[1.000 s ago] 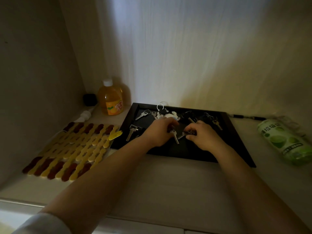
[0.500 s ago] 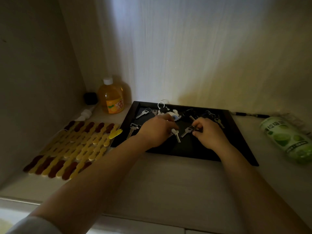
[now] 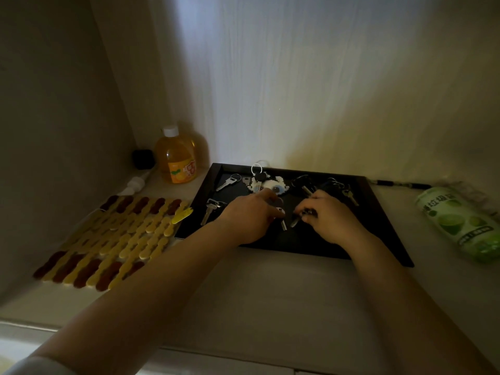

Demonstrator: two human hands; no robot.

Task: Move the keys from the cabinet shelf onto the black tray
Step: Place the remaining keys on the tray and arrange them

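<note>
Holding a key each over the black tray [image 3: 389,226], her left hand [image 3: 250,217] and right hand [image 3: 328,219] pinched tight, likely needing to let go next.

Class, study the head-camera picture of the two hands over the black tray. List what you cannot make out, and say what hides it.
- Head view: the heads of the two keys are covered by the left hand and right hand.
- Black tray: its middle is covered by both hands.
- Dark keys at the back blend into the dim tray; count unclear.
- Green packet: print too small.
</note>
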